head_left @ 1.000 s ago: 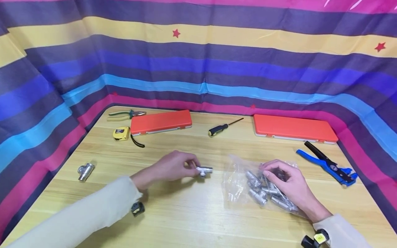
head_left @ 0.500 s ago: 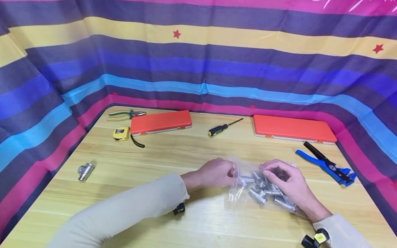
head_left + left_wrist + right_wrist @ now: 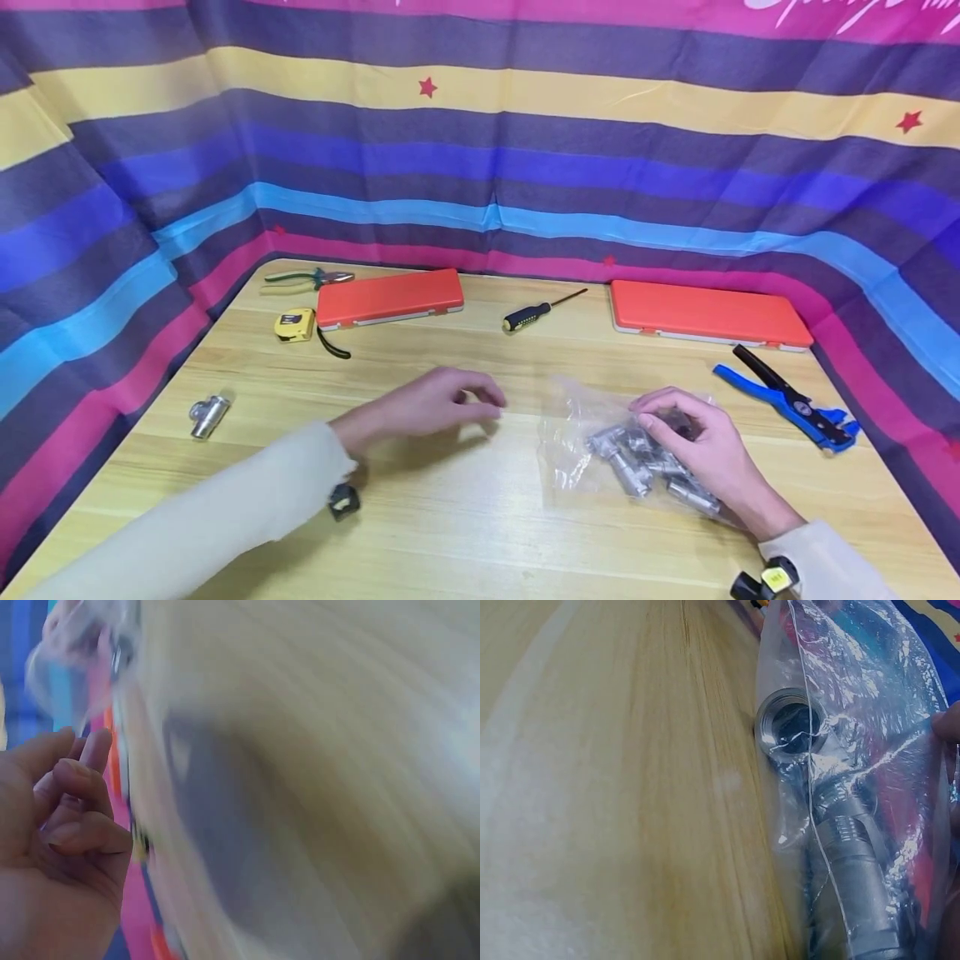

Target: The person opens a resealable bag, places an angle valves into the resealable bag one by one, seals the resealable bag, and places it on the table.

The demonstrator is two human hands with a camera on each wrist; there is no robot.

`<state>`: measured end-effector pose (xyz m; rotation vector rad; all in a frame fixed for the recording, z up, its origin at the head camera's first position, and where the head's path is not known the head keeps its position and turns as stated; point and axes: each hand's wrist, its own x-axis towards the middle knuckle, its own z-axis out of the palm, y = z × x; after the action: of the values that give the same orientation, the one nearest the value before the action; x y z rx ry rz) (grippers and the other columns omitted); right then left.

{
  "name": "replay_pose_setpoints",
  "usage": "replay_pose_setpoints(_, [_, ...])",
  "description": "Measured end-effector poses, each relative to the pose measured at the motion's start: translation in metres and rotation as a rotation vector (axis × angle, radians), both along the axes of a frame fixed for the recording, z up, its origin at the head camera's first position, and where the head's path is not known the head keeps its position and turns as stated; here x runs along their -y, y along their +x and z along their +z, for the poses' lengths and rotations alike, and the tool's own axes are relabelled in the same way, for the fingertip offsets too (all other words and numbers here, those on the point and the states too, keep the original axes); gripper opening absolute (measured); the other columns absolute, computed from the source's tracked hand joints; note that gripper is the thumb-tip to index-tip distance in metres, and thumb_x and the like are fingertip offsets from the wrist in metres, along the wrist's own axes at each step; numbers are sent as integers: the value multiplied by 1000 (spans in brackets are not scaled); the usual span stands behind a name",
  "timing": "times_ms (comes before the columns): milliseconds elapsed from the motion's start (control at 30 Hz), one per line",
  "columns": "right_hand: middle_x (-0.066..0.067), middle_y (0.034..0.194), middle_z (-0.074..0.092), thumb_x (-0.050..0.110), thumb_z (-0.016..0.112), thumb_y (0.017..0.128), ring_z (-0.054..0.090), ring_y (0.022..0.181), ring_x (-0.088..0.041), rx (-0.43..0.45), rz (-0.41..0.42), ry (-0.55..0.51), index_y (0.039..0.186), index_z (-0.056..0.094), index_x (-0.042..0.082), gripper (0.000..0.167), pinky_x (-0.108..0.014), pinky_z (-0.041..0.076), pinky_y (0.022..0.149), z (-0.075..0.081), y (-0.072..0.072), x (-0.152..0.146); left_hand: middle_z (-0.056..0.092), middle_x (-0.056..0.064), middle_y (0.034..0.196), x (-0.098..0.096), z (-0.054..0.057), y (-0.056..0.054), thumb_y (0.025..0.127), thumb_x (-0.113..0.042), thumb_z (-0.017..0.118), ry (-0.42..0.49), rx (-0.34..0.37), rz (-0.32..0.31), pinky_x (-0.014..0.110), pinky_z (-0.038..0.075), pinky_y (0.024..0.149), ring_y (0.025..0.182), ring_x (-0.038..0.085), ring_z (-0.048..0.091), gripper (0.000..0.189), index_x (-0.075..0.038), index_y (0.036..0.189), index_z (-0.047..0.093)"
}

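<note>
My right hand (image 3: 701, 446) pinches the upper side of a clear plastic bag (image 3: 564, 458) at the right of the table. Inside the bag lie several silvery metal tee pipe fittings (image 3: 626, 467). The right wrist view shows one threaded opening (image 3: 789, 724) through the film, with the fingertips (image 3: 949, 724) on the plastic at the edge. To the left of the bag, my left hand (image 3: 427, 404) hovers over the table with nothing in it, fingers loosely bent and thumb apart. A single tee fitting (image 3: 210, 415) lies on the far left of the table.
Along the back are green-handled pliers (image 3: 307, 279), a yellow tape measure (image 3: 293, 325), two red cases (image 3: 390, 298), (image 3: 708, 312) and a screwdriver (image 3: 528, 317). A blue and black hand tool (image 3: 795, 404) lies at the right. A striped cloth (image 3: 495, 167) hangs behind the table.
My left hand carried a tee fitting rightward into the bag, let it go there, and has drawn back left without it. The right hand keeps its hold on the bag.
</note>
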<state>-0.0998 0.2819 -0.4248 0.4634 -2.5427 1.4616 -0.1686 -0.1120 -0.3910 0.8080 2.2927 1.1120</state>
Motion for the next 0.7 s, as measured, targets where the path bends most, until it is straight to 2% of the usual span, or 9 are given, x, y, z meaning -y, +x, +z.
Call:
replay_pose_setpoints(133, [-3, 115, 78, -1, 71, 103, 74, 95, -12, -9, 9, -5, 111, 77, 7, 12, -21, 59, 75, -1, -1, 0, 78, -4, 125, 63, 6, 0, 109, -34, 69, -10, -59, 149, 39, 60, 101, 112, 18, 75, 33, -16, 137, 73])
replay_pose_setpoints(233, [-4, 115, 78, -1, 71, 103, 74, 95, -13, -15, 16, -6, 111, 77, 5, 12, -21, 59, 74, -2, -3, 0, 76, 2, 131, 113, 9, 5, 109, -34, 69, -45, -117, 274, 38, 63, 92, 111, 22, 75, 36, -15, 139, 72])
replay_pose_setpoints(367, [-5, 116, 77, -5, 70, 102, 73, 96, -8, -11, 17, -6, 111, 77, 5, 15, -22, 59, 75, -2, -4, 1, 76, 6, 134, 176, 11, 19, 110, -37, 68, -130, -220, 423, 30, 61, 85, 111, 15, 72, 37, -16, 140, 71])
replay_pose_setpoints(433, [-5, 116, 77, -7, 70, 101, 73, 98, -5, -7, 16, -6, 111, 77, 6, 18, -22, 59, 76, -2, -4, 1, 77, 9, 131, 205, 11, 29, 109, -36, 69, -172, -264, 490, 26, 58, 80, 104, 8, 71, 36, -16, 138, 72])
replay_pose_setpoints(500, [-5, 117, 77, -8, 69, 101, 73, 99, -5, 0, 18, -8, 111, 77, 6, 18, -22, 59, 76, -1, -4, 1, 78, 8, 126, 230, 8, 39, 108, -35, 70, -210, -291, 555, 22, 55, 76, 98, 1, 69, 33, -16, 135, 73])
replay_pose_setpoints(567, [-5, 117, 77, -6, 69, 102, 73, 100, -6, 5, 20, -11, 111, 77, 7, 17, -22, 59, 77, -1, -4, 1, 79, 8, 120, 252, 6, 47, 108, -33, 71, -217, -281, 595, 23, 53, 70, 91, -1, 68, 34, -12, 135, 73])
replay_pose_setpoints(700, [-4, 117, 78, -6, 70, 102, 73, 100, -6, 6, 15, -7, 111, 77, 6, 16, -21, 59, 77, 0, -4, 1, 75, -6, 102, 282, -3, 61, 107, -36, 72, -255, -273, 659, 24, 48, 64, 83, 0, 63, 35, -12, 134, 71])
